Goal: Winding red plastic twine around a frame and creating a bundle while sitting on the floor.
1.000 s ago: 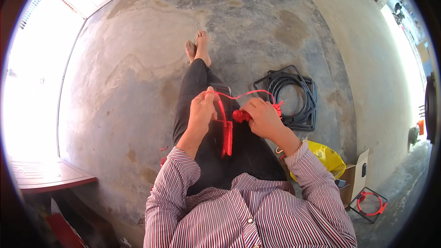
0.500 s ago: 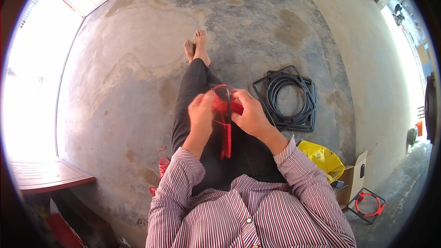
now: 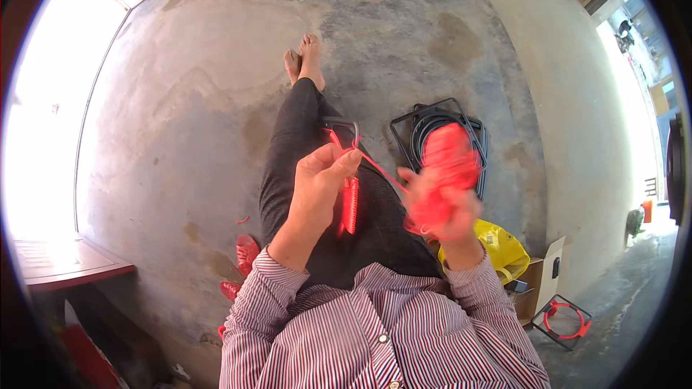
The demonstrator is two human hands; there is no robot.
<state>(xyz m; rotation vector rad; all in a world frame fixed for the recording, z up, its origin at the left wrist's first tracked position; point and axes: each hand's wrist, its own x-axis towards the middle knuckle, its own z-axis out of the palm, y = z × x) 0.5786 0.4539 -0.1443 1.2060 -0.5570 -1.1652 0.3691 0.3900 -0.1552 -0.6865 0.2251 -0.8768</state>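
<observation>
My left hand (image 3: 317, 184) pinches a dark, round-cornered frame (image 3: 346, 122) and the red cord on it, above my lap. Red cord is wound in tight coils along one side of the frame, and this wrapped length (image 3: 350, 205) hangs below my fingers. From my left fingertips a red strand (image 3: 383, 175) runs taut to the right. Its other end leads to a large bundle of red cord (image 3: 450, 151), gripped by my right hand (image 3: 461, 209). Motion blurs that hand and the bundle, so single fingers are hard to make out.
Black square frames with rings (image 3: 432, 109) lie stacked on the floor, partly behind the red bundle. By my right arm are a yellow bag (image 3: 504, 248), a cardboard box (image 3: 551, 274) and a frame with a red ring (image 3: 569, 335). Red objects (image 3: 246, 253) lie at left, near a wooden table (image 3: 68, 263).
My right hand has moved away from the frame to the right, drawing the red bundle out and stretching the strand. The left hand has stayed at the frame and moved slightly right.
</observation>
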